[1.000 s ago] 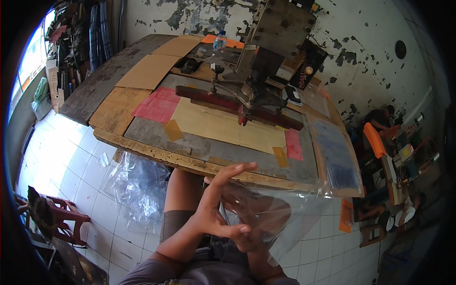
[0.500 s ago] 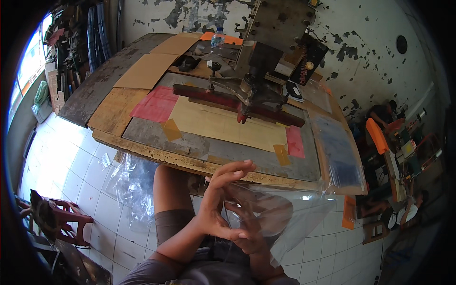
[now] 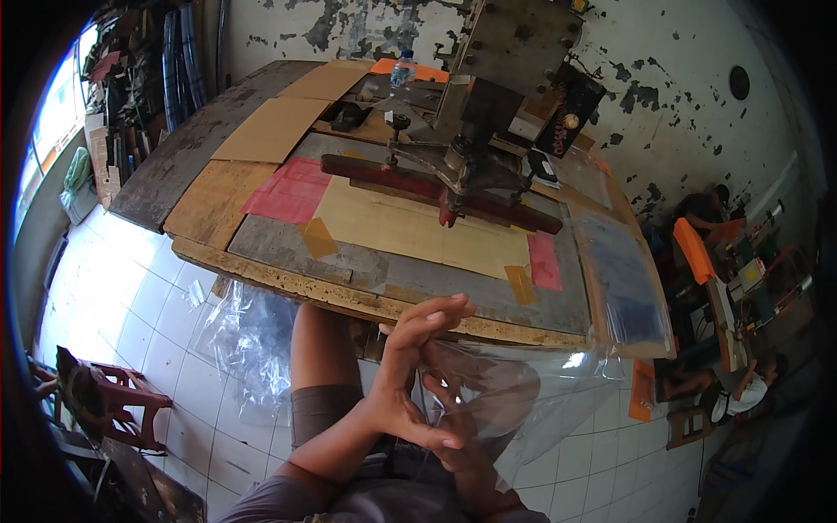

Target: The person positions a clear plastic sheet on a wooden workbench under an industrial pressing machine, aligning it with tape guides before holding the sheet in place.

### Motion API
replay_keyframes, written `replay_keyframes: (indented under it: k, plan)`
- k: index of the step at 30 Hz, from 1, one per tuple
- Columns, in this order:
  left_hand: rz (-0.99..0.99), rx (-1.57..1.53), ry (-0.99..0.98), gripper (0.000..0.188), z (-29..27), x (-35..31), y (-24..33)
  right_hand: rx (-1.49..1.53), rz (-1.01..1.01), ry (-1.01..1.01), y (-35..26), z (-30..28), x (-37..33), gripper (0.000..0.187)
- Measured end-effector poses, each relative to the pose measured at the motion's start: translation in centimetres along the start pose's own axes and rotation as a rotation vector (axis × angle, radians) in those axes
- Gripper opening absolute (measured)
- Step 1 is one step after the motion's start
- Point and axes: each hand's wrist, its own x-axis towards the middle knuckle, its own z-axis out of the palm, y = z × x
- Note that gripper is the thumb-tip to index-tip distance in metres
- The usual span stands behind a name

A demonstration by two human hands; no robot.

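Note:
A clear plastic sheet (image 3: 514,410), possibly a bag, is stretched in front of my lap, just below the table's front edge. My left hand (image 3: 405,375) is at its left edge, with fingers curved and spread well apart from the thumb. Close behind it, my right hand (image 3: 462,427) has bent fingers at the plastic and seems to grip it. Part of the right hand is seen through the film or hidden by my left hand, so its exact hold is unclear. Light glints off the sheet's upper right part, near the table corner.
Ahead stands a worn table (image 3: 375,301) with a press (image 3: 471,166) over a taped yellow sheet (image 3: 410,231). A stack of clear film (image 3: 623,279) lies at its right. Crumpled plastic (image 3: 248,349) lies on the floor, near a red stool (image 3: 126,401). People sit at far right.
Both hands and the plastic stay nearly in place; my left fingers have shifted slightly right and the film's folds have changed. The whole view has moved a little.

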Motion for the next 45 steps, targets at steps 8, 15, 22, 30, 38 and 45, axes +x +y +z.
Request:
replay_keyframes:
  k: [8, 15, 22, 30, 38, 45]
  plan:
    - [-0.044, 0.007, -0.014, 0.122, -0.4, -0.1, 0.2, 0.047, 0.026, -0.046, 0.9, -0.9, 0.5, 0.080]
    - [-0.094, 0.092, -0.060, 0.102, -0.3, 0.0, 0.7, -0.026, -0.027, 0.046, 0.7, -1.0, 0.5, 0.070]
    - [-0.215, 0.225, -0.125, 0.078, -1.1, 0.2, 1.5, -0.220, -0.202, 0.133, 0.5, -1.1, 0.4, 0.054]
    - [-0.186, 0.173, -0.103, 0.077, -1.6, -0.2, 1.4, 0.014, -0.135, -0.067, 0.4, -0.6, 1.3, 0.042]
    - [-0.184, 0.183, -0.085, 0.072, -1.5, -0.2, 1.2, -0.060, -0.141, 0.053, 0.7, 0.5, 0.7, 0.054]
    - [-0.145, 0.274, -0.043, 0.065, -1.9, -0.9, 1.1, -0.246, -0.195, 0.258, 0.7, -0.3, 0.7, 0.065]
